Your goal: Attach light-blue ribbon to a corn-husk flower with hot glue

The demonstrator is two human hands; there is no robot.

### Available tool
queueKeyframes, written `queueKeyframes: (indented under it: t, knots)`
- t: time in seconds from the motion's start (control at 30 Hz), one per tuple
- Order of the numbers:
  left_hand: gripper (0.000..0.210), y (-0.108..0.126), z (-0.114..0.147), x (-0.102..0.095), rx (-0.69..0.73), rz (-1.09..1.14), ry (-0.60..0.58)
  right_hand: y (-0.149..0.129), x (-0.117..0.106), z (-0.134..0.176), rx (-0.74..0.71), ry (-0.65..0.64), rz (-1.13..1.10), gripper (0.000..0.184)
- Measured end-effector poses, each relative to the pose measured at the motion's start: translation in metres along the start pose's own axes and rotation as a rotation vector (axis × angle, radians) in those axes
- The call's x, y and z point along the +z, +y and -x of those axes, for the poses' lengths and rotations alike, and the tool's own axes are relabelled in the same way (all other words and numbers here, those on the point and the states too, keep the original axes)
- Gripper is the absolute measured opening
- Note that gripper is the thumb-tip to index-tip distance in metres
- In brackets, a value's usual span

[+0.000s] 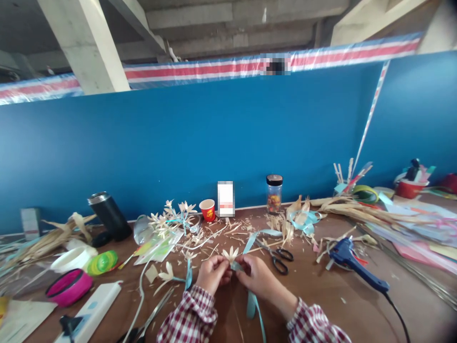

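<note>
- Left hand [212, 275]: thumb and fingers pinching the flower at its base, apparently to steady it with the petals free
- Right hand [255, 275]: thumb and fingertips pinching the ribbon [252, 305] against that base, its loose length hanging below, probably to leave slack
- Flower [231, 254]: pale, between both sets of fingertips, petals pointing away from the wearer; fingers cover the join, so whether the ribbon goes right round cannot be told
- Scissors [281, 267]: just beyond the right hand, handles toward the wearer's right, seemingly for a quick pick-up
- Glue gun [357, 264]: on its side at the right, nozzle away and grip toward the wearer, a placing that suits the right hand
- Tweezers [157, 307]: lying left of the left sleeve, likely for easy reach
- Blossoms [171, 219]: bunched at the back left, perhaps to save their petals from being crushed
- Cup [207, 211] and jar [274, 196]: upright by the blue board [228, 143], presumably out of the way of elbows
- Husks [339, 206]: long strips heaped at the right, seemingly stock set aside from the working spot
- Power strip [93, 312]: at the near left, a black plug in it
</note>
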State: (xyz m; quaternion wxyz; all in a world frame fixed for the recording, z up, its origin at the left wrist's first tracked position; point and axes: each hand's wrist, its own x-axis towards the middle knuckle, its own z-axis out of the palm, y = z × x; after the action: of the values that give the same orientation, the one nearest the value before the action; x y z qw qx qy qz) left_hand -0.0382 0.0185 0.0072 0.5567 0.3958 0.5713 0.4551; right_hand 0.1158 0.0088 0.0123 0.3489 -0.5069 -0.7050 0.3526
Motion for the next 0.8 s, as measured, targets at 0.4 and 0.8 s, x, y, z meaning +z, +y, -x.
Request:
queueKeyframes:
  t: [0.4,0.8]
  knots:
    - [0.034,0.000,0.005,-0.001,-0.063,0.076,-0.140,-0.001,0.000,0.002,-0.069,-0.026,-0.089,0.028]
    - [0.033,-0.009,0.000,-0.001,-0.014,0.079,-0.073,-0.001,-0.001,0.002,-0.052,0.068,-0.015,0.030]
